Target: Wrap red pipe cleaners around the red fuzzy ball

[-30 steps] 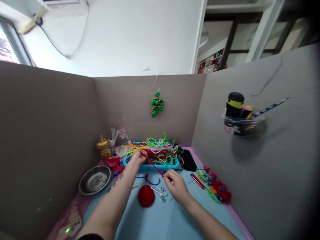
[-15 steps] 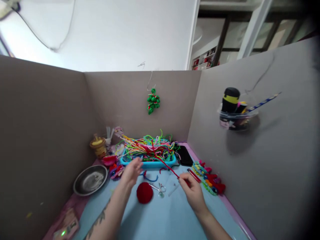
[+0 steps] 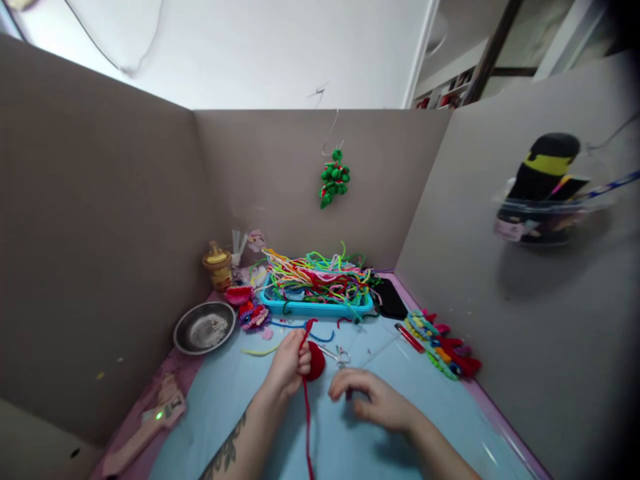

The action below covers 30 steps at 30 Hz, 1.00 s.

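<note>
My left hand point(image 3: 291, 361) is closed around a strand of red yarn point(image 3: 307, 417). One end of the yarn loops up above the fist, and the rest hangs down toward the bottom edge of the view. Right behind that hand lies a round red piece point(image 3: 317, 361), partly covered by it. My right hand point(image 3: 373, 395) hovers over the mat to the right, fingers bent and apart from the thumb; a small dark spot by the fingertips cannot be made out. Small scissors point(image 3: 342, 357) lie beyond it on the blue mat point(image 3: 340, 440).
A blue tray point(image 3: 315, 309) heaped with coloured yarn stands at the back. On the left are a metal bowl point(image 3: 185, 337) and a glue gun point(image 3: 165, 413) with a green light. Right are a phone point(image 3: 389, 298), a red pen-like tool point(image 3: 410, 338) and knitted pieces point(image 3: 443, 347).
The red yarn has passed from my right hand to my left and come away from the tray toward me. My left hand has closed; my right has let go. The view has shifted.
</note>
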Tool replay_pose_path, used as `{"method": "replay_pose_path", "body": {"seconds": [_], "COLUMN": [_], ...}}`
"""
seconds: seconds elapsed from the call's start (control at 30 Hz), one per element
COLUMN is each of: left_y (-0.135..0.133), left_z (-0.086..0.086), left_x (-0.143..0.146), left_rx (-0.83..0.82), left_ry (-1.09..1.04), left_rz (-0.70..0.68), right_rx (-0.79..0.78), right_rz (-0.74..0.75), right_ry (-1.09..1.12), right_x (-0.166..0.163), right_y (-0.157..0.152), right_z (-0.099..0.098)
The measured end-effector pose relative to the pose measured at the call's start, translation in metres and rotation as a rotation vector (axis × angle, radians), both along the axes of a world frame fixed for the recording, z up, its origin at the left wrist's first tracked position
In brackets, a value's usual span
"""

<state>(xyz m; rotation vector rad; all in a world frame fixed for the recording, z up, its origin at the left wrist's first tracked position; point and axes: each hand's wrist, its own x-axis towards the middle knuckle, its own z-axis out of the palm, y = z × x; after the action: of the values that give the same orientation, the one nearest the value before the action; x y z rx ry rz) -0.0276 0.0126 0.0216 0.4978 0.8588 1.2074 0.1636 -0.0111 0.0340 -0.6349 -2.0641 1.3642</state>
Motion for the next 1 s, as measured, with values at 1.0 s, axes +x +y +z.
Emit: {"method": "replay_pose_path", "body": {"seconds": [1.0], "left_y": [-0.019], "left_z": [-0.004], "left_x": [0.014], "left_rx": [0.212], "left_ry": [0.615], "left_rz": [-0.134], "right_rx": [-0.488], "right_rz": [-0.572], "right_ry": [0.400], "right_x": [-0.038], "right_y": [0.022], "right_z": [-0.031]}}
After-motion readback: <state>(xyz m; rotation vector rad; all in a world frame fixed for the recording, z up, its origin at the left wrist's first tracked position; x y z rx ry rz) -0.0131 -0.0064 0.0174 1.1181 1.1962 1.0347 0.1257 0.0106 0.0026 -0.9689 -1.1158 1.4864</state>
